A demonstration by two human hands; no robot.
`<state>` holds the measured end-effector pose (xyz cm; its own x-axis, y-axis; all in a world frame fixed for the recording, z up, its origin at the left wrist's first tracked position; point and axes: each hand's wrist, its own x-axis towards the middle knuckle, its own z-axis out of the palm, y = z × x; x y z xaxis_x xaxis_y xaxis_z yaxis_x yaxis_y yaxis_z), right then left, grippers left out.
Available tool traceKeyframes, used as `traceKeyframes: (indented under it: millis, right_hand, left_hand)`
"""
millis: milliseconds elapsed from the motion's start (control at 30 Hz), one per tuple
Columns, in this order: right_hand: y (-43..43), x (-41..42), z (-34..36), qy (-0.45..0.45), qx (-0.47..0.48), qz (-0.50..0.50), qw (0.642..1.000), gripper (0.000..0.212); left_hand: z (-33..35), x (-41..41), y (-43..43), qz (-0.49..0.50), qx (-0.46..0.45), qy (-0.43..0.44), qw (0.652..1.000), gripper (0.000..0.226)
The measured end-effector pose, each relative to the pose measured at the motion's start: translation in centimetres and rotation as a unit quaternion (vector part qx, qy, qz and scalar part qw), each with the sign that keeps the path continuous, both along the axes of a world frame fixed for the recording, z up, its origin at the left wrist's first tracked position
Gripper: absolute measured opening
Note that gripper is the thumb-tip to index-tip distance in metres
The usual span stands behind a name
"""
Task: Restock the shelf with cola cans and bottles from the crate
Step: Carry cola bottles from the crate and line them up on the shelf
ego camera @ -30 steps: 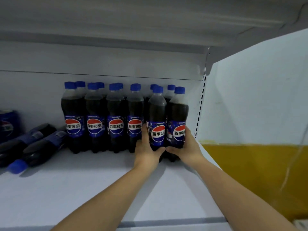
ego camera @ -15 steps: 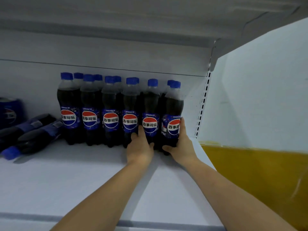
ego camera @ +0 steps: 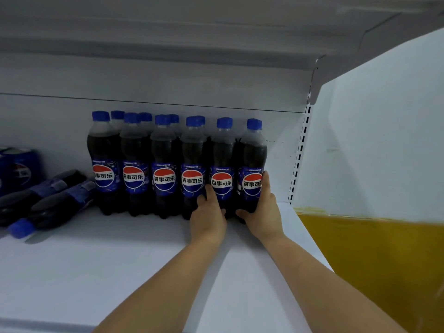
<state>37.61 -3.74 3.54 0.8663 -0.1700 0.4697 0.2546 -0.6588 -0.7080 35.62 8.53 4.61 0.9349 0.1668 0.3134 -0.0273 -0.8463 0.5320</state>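
Bottles of cola [ego camera: 163, 164] are lined up upright, labels forward, two deep at the back of a white shelf [ego camera: 108, 272]. The last two at the right end of the front row are gripped low down, the fifth bottle [ego camera: 222, 152] by the left hand [ego camera: 207, 215] and the end bottle [ego camera: 253, 155] by the right hand [ego camera: 263, 207], with fingers and thumb curled round each. Two more bottles [ego camera: 50, 205] are laid on their sides to the left, with blue cans [ego camera: 20, 169] stood just behind them at the frame's edge.
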Motion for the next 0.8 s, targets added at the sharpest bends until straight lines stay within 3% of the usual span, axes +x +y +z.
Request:
traceKeyframes:
  millis: [267, 467, 633, 800]
  right_hand:
    - [-1.1, -1.4, 1.5, 0.058, 0.025, 0.017, 0.998, 0.124]
    - [-3.6, -6.5, 3.7, 0.060, 0.080, -0.014, 0.995, 0.111]
    - [-5.9, -11.0, 2.7, 0.038, 0.175, -0.069, 0.981, 0.100]
    - [-10.5, -16.6, 2.3, 0.024, 0.177, -0.131, 0.975, 0.102]
  left_hand:
    - [0.2, -0.9, 1.3, -0.026, -0.102, -0.019, 0.994, 0.070]
    - [2.1, -3.0, 1.3, -0.083, -0.140, -0.077, 0.984, 0.061]
    - [3.1, -7.2, -1.7, -0.195, -0.234, -0.121, 0.945, 0.063]
    - [3.2, -11.8, -7.0, -0.280, -0.268, -0.107, 0.916, 0.066]
